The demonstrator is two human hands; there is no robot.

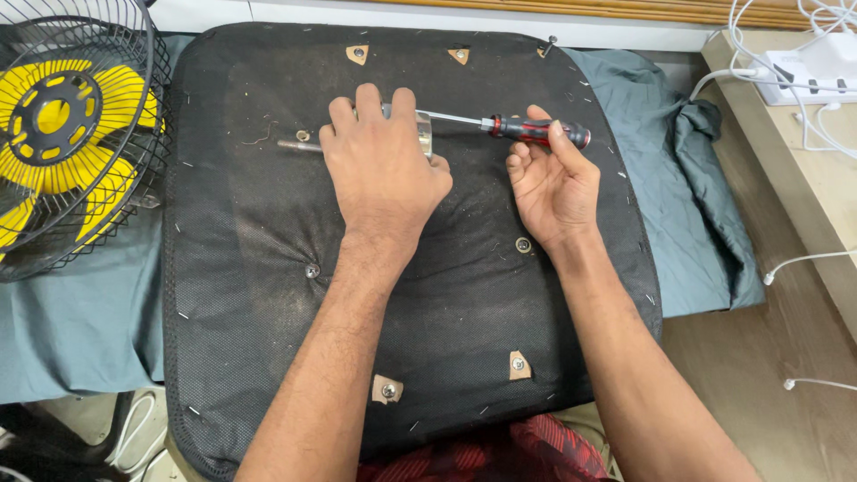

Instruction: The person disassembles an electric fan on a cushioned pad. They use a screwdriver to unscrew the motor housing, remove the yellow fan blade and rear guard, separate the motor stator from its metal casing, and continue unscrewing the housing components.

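Both hands are engaged: left hand (382, 161) lies flat, fingers curled over a metal fitting (423, 136) on the upturned seat pad (268, 268); right hand (552, 178) pinches the screwdriver (536, 130) handle at 3 o'clock of the fitting. Judged rigid, light, grippy; hold at the ribbed handle. Pad underside looks soft, dusty. Fan (62, 116) stands at 9 o'clock.

An upturned black fabric-covered seat cushion (268, 268) is lying on a grey-green cloth (80, 321). A round silver metal fitting (423, 134) is sitting on its far middle, under the left hand (384, 165). The right hand (553, 183) is lying just right of it, holding a red-and-black-handled screwdriver (536, 130). A yellow-bladed wire-caged fan (67, 125) is standing far left. A white plastic power strip (817, 67) is lying far right.
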